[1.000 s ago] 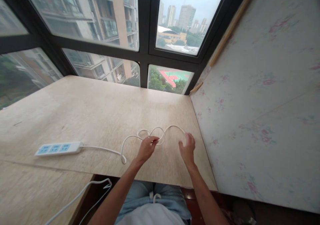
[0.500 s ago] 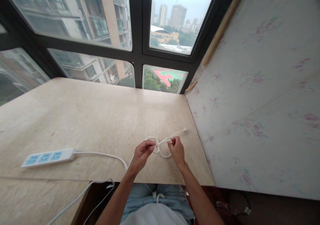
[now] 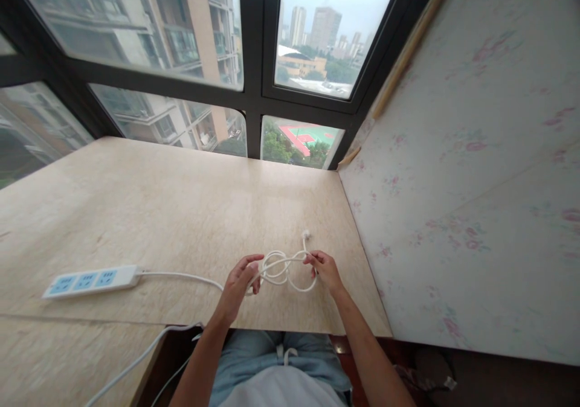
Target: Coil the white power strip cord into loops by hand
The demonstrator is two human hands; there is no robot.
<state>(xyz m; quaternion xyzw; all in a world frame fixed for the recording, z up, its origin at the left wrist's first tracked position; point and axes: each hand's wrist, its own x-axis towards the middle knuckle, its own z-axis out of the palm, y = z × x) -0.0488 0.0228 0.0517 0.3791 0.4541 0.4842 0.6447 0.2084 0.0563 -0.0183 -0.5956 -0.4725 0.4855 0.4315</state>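
Observation:
A white power cord (image 3: pixel 275 281) lies in loose, overlapping loops between my two hands. My left hand (image 3: pixel 236 285) is curled around the cord at the left side of the loops, its index finger stretched out over them. At the right side, my right hand (image 3: pixel 325 270) pinches the cord between thumb and fingers. Just beyond it, the cord's plug (image 3: pixel 306 235) points away from me. From my left hand the cord runs left to a white power strip (image 3: pixel 93 280) with blue socket faces; part of its run is hidden behind that hand.
The beige countertop (image 3: pixel 181 214) reaches to dark-framed windows (image 3: pixel 254 63) at the back. A flower-patterned wall (image 3: pixel 453 214) closes off the right side. Another white cable (image 3: pixel 131 365) hangs over the counter's front edge at lower left.
My hands have moved apart, the left one to the left and nearer me. The loops between them have opened wider. The plug has swung left.

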